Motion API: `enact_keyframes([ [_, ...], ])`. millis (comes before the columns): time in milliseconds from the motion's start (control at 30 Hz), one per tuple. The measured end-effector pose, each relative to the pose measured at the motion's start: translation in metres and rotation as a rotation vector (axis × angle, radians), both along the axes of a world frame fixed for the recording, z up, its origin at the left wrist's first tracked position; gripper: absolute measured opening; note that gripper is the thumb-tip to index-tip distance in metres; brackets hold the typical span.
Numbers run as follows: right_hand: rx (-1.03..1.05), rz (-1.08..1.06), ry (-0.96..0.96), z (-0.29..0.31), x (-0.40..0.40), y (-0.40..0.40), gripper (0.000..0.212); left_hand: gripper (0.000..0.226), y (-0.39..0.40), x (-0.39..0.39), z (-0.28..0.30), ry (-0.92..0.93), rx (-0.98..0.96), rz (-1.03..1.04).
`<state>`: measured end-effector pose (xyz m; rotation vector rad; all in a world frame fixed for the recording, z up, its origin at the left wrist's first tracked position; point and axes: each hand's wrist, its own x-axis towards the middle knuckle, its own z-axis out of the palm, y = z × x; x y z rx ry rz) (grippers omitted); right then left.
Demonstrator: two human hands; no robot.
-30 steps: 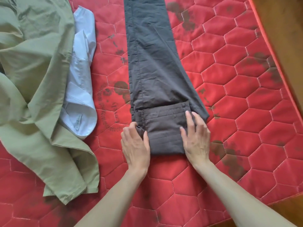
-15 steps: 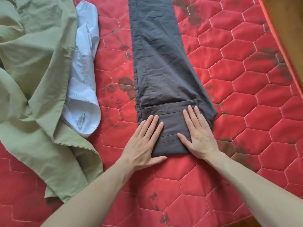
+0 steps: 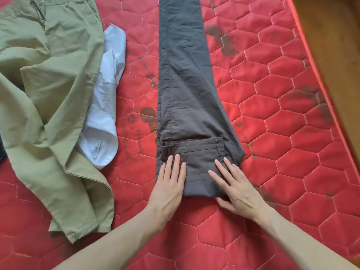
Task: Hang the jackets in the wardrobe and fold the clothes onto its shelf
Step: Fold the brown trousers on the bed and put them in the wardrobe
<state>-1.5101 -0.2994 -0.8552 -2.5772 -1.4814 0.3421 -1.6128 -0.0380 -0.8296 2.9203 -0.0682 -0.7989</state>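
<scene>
trousers: we see dark brown trousers (image 3: 185,90) laid lengthwise on the red quilted mattress (image 3: 292,152), legs together, running from the top edge of view down to us; near end is folded back on itself into a flat band, waistband loops visible on top of the fold.
left hand: our left hand (image 3: 169,184) lies flat on the left part of the trousers' folded end, fingers (image 3: 176,162) straight and together, released, palm partly off the fold edge onto the mattress; grasping nothing.
right hand: our right hand (image 3: 236,187) lies flat on the right part of the same fold, fingers (image 3: 224,168) straight and slightly spread, released, thumb out on the mattress just below the fold edge; grasping nothing.
green garment: olive-green garment (image 3: 48,98) in a rumpled heap well left of the trousers, not touching them.
white shirt: white shirt (image 3: 105,114) between the green garment and the trousers, partly tucked under the green garment, a small label showing near its lower end.
mattress: dark stains on both sides of the trousers.
floor: wooden floor (image 3: 331,45) right of the trousers, past the mattress edge.
</scene>
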Motion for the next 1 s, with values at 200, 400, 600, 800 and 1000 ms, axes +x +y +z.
enact_keyframes([
  [200,-0.012,0.080,0.038,0.014,0.008,-0.010,0.103,0.100,0.001,0.011,0.053,0.313,-0.102,-0.006],
  [400,0.310,0.061,0.169,0.050,0.017,-0.034,0.034,0.075,0.013,0.014,0.088,0.342,-0.555,0.153],
  [600,0.505,-0.441,0.509,0.116,0.020,-0.029,0.016,0.016,0.044,0.008,0.103,0.190,-0.851,0.615],
  [800,0.517,-0.745,0.879,0.119,0.042,0.001,0.025,0.012,0.045,0.006,0.090,-0.001,-1.121,1.199],
  [1000,0.434,-0.844,0.794,0.070,0.063,0.042,0.018,0.026,0.034,0.019,0.062,-0.086,-1.232,1.346],
])
